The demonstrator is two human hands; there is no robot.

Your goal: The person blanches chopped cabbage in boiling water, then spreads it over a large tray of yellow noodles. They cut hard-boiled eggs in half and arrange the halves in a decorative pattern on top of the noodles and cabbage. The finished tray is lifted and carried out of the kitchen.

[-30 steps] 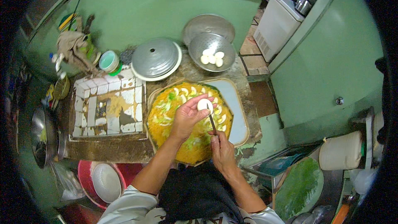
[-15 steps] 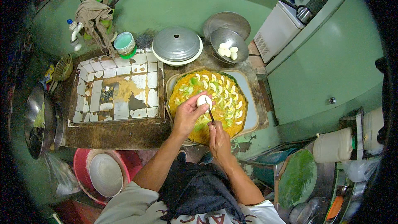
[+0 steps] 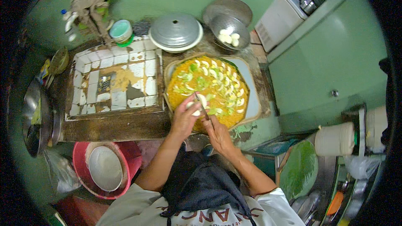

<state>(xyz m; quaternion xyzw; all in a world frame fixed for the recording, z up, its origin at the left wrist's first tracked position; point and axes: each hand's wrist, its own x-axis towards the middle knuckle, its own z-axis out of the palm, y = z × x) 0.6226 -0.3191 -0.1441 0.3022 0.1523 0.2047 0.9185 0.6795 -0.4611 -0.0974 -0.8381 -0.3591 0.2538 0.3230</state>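
Note:
My left hand (image 3: 182, 119) is closed around a peeled boiled egg (image 3: 193, 109). In my right hand (image 3: 220, 136) is a knife (image 3: 205, 114), its dark blade running through the egg, with a white part showing on either side. Both hands are above the near part of a large octagonal dish of orange noodles (image 3: 184, 85). Egg slices (image 3: 228, 88) cover its right side and far edge, with chopped pale-green vegetable (image 3: 202, 83) scattered among them. My fingers hide part of the egg.
A metal colander (image 3: 230, 26) with several peeled eggs stands at the back right. Left of it is a lidded pot (image 3: 176, 32). A tiled basin (image 3: 153, 84) fills the counter's left side. Below the counter sits a red tub (image 3: 79, 163). A green leaf (image 3: 299, 169) lies at lower right.
The knife blade has gone from the egg's near side to through it, and the egg now shows as two parts. Both hands have shifted slightly left, and the whole view has moved a little.

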